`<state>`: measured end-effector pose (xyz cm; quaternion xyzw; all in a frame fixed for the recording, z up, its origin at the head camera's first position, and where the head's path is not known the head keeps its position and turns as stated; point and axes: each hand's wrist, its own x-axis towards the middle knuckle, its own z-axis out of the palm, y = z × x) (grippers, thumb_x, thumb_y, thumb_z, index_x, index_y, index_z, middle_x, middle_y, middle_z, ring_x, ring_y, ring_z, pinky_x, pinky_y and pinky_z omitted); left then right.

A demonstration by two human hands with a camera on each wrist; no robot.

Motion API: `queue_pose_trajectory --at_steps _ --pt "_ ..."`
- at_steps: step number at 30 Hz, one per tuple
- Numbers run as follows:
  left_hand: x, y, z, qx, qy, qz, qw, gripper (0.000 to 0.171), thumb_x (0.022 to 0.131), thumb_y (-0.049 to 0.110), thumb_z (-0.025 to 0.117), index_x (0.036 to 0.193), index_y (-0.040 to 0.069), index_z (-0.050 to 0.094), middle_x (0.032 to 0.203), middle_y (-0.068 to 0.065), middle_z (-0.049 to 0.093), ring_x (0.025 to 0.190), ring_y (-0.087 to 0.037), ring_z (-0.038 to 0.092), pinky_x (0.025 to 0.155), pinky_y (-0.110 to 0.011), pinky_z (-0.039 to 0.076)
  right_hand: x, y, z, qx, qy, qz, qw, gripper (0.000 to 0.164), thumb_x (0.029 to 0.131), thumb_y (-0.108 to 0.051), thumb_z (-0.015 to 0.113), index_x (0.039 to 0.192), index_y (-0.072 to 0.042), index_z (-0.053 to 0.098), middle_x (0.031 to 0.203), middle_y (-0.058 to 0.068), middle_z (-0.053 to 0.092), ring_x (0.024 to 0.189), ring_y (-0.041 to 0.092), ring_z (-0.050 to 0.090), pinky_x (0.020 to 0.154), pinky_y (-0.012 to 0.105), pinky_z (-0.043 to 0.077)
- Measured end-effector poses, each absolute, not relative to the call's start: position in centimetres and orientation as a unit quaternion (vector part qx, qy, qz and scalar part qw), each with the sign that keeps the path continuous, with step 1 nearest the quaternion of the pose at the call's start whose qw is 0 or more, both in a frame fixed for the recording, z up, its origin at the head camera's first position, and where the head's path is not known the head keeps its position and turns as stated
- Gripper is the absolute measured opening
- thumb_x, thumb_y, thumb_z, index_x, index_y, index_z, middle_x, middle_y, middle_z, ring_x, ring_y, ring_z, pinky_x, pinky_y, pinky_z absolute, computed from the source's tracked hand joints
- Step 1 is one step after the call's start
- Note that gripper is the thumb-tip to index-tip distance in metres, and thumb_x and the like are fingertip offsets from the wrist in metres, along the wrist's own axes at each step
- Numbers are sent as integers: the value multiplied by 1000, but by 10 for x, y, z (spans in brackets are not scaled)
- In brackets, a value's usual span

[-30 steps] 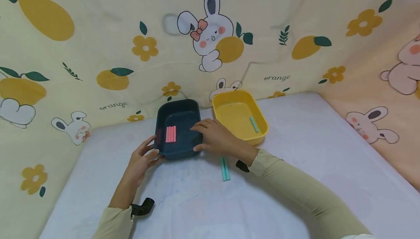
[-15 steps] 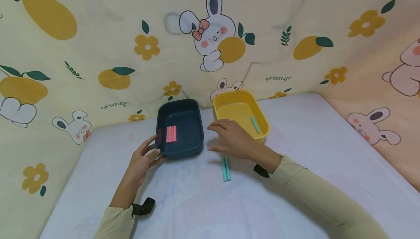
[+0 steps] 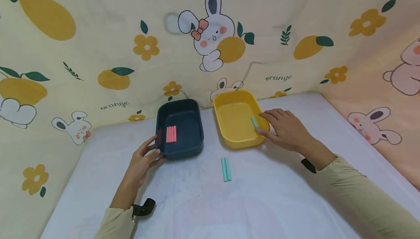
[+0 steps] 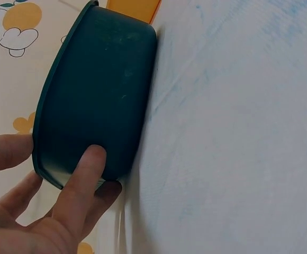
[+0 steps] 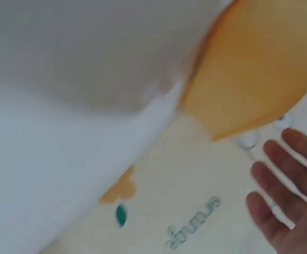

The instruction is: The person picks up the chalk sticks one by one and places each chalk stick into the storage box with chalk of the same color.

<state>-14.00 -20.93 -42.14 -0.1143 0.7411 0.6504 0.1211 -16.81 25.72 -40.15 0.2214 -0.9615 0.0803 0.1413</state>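
My left hand [image 3: 139, 164] touches the near left corner of a dark blue bin [image 3: 191, 122]. In the left wrist view its straight thumb [image 4: 84, 174] lies against the bin's outer wall, with the other fingers at the rim and corner. Several pink chalk-like sticks [image 3: 171, 134] lie side by side in that bin. At the right rim of a yellow bin [image 3: 234, 117] is my right hand [image 3: 285, 129], its fingers extended, partly hiding a mint-green stick [image 3: 254, 122] inside. The right wrist view shows those fingers [image 5: 280, 182] spread and holding nothing.
Two mint-green sticks [image 3: 226, 169] lie parallel on the white cloth-covered table [image 3: 203, 202], in front of the gap between the bins. Behind both bins rises a printed fabric backdrop [image 3: 183, 71]. A black wrist device [image 3: 144, 207] sits on the left forearm.
My right hand has left the dark blue bin's right side and moved right, across to the yellow bin's right rim. The left hand stays at the dark blue bin.
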Motion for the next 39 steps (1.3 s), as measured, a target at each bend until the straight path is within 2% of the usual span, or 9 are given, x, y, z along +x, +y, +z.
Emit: queue_pose_trajectory --at_steps 3,7,16,22,26,30,35,37,39 --pt "-139 -209 -421 -117 742 648 125 64 102 10 51 157 33 28 161 -15 27 133 -34 47 106 -40 46 -167 267 -412 213 -964 29 158 68 93 -57 58 140 -8 53 137 14 57 128 34 50 104 56 43" --pt "-138 -210 -421 -111 746 645 124 63 102 10 51 157 33 28 161 -15 27 133 -34 47 106 -40 46 -166 266 -424 200 -969 45 139 78 91 -63 56 144 -6 49 140 15 55 129 35 49 104 55 43" --pt "-139 -210 -421 -111 756 632 133 63 103 13 51 157 32 27 161 -16 27 133 -35 45 105 -41 48 -163 257 -425 112 -981 157 1 102 88 -77 46 159 -7 20 156 20 39 141 42 37 113 63 35" --pt "-139 -209 -412 -107 798 579 130 61 102 15 54 157 28 30 159 -18 30 137 -38 44 104 -46 51 -166 259 -423 84 -974 205 -51 111 84 -82 46 161 -12 9 157 22 37 142 42 36 112 66 35" --pt "-136 -204 -401 -108 850 511 67 57 100 20 58 153 22 38 158 -13 37 141 -36 40 111 -51 46 -167 259 -423 85 -966 235 -61 111 83 -80 51 161 -15 7 157 22 36 143 44 35 112 67 33" --pt "-128 -185 -395 -71 890 448 -55 48 98 17 63 144 15 50 149 -14 48 136 -35 45 109 -52 47 -168 258 -423 88 -964 243 -67 111 83 -80 51 161 -16 5 160 20 33 145 43 33 115 66 31" --pt "-123 -150 -400 139 891 369 -224 35 89 6 73 123 5 65 123 -14 64 114 -29 59 95 -47 55 -167 259 -423 98 -962 247 -61 109 86 -76 52 161 -15 3 162 20 28 147 43 30 116 65 29" --pt "-124 -136 -405 237 880 330 -248 31 87 6 75 117 4 68 116 -12 66 110 -25 62 92 -43 57 -167 260 -423 99 -962 248 -60 108 87 -75 52 161 -15 2 162 20 27 147 44 29 117 65 28" --pt "-124 -123 -409 316 874 285 -234 30 86 9 76 115 6 70 115 -8 67 109 -22 63 93 -38 57 -167 261 -423 98 -962 248 -62 107 87 -75 51 161 -16 1 163 20 26 147 44 29 117 65 28"
